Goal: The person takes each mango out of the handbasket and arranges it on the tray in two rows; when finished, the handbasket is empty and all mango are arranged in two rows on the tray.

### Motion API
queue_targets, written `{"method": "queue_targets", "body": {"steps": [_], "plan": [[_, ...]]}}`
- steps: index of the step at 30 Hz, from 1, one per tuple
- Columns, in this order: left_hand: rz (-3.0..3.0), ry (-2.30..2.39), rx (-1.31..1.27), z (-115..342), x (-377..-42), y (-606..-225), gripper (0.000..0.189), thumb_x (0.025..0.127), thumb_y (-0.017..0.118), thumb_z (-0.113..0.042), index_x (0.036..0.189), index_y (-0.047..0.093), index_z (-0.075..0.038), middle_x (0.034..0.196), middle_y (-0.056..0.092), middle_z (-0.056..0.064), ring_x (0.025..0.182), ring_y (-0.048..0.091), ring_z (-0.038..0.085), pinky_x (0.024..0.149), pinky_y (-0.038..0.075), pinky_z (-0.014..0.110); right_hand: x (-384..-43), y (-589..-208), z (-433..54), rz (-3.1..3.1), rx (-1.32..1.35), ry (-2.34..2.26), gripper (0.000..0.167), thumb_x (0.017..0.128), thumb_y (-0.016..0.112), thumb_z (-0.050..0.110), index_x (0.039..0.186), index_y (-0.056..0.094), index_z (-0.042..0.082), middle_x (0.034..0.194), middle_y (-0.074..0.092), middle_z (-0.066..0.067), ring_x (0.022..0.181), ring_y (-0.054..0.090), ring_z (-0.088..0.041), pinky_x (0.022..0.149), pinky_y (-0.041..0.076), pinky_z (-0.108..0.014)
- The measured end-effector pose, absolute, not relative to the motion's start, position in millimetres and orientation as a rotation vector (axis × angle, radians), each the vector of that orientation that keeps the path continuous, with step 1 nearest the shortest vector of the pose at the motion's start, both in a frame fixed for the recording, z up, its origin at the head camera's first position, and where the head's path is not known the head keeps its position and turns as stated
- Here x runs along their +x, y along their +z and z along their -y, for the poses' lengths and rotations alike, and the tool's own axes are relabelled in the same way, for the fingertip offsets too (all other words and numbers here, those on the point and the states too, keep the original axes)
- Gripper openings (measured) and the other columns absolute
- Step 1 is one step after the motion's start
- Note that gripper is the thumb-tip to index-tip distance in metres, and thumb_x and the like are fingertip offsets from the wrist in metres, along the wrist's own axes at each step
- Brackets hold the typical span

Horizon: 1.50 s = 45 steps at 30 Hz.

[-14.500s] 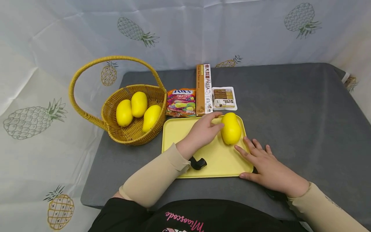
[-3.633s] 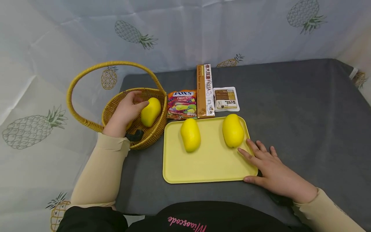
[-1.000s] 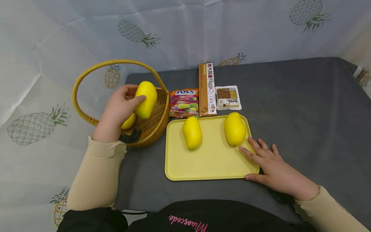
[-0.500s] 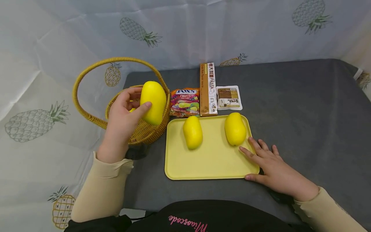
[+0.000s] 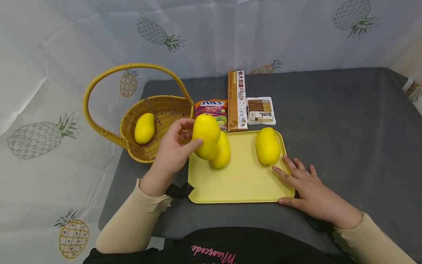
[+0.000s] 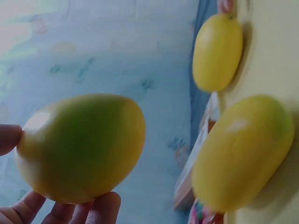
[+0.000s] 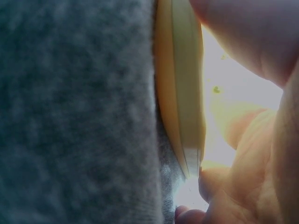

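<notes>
**Left hand (image 5: 173, 150) holds a yellow mango (image 5: 206, 137) above a pale yellow tray (image 5: 244, 185)**

A person in a black top (image 5: 267, 244) with beige sleeves (image 5: 132, 220) is at a dark grey table (image 5: 339, 128). The left hand grasps the mango between thumb and curled fingers, raised near the tray's back left corner; the left wrist view shows a greenish blush on its skin. Two more mangoes lie on the tray. The second mango (image 5: 224, 152) is partly hidden behind the held one. The third mango (image 5: 268, 146) lies near the right rim. The right hand (image 5: 308, 189) is relaxed, fingers spread, resting at the tray's right edge and front corner, with the index fingertip just beside the third mango.

To the left stands a woven basket (image 5: 169, 110) with a tall arched handle; a fourth mango (image 5: 144, 128) lies inside. Behind the tray, left to right, are a FOX'S candy bag (image 5: 211, 103), partly covered by the held mango, a long pasta box (image 5: 236, 101) and a small white-edged packet (image 5: 261, 111). A pale curtain (image 5: 263, 33) printed with pineapples hangs behind.
</notes>
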<state>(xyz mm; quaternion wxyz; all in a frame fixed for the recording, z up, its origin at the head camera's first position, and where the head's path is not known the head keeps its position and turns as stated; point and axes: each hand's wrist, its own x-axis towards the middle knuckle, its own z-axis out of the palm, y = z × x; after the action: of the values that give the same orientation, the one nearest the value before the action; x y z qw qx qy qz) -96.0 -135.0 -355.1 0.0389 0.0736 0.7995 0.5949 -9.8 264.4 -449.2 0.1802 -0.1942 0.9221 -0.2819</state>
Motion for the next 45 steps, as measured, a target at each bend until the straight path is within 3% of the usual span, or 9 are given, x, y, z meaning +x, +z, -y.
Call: {"method": "queue_targets", "body": {"steps": [14, 30, 45], "plan": [[-2.330, 1.644, 0.193, 106.3, -79.5, -380.4, 0.053, 0.100, 0.080, -0.015, 0.149, 0.060, -0.013, 0.147, 0.061, 0.011, 0.116, 0.069, 0.031, 0.091, 0.061, 0.040, -11.6, -447.8, -264.5, -2.598, -0.549, -0.793, 0.094, 0.095, 0.081, 0.055, 0.174, 0.038, 0.027, 0.186, 0.008, -0.018, 0.165, 0.006, -0.063, 0.123, -0.004, -0.086], [-2.298, 1.504, 0.127, 86.7, -62.5, -398.8, 0.049, 0.101, 0.082, -0.022, 0.146, 0.063, -0.013, 0.142, 0.066, 0.006, 0.107, 0.071, 0.023, 0.079, 0.059, 0.035, -11.0, -444.9, -264.9, -2.592, -0.544, -0.787, 0.095, 0.095, 0.082, 0.055, 0.175, 0.036, 0.029, 0.186, 0.006, -0.019, 0.166, 0.004, -0.061, 0.124, -0.004, -0.086], [-2.295, 1.432, 0.151, 75.0, -51.2, -412.3, 0.047, 0.103, 0.081, -0.024, 0.143, 0.061, -0.009, 0.139, 0.067, 0.008, 0.109, 0.067, 0.022, 0.088, 0.062, 0.036, -13.3, -445.8, -263.0, -2.590, -0.548, -0.761, 0.095, 0.096, 0.081, 0.053, 0.175, 0.035, 0.025, 0.185, 0.006, -0.022, 0.166, 0.003, -0.061, 0.124, -0.004, -0.086]]}}
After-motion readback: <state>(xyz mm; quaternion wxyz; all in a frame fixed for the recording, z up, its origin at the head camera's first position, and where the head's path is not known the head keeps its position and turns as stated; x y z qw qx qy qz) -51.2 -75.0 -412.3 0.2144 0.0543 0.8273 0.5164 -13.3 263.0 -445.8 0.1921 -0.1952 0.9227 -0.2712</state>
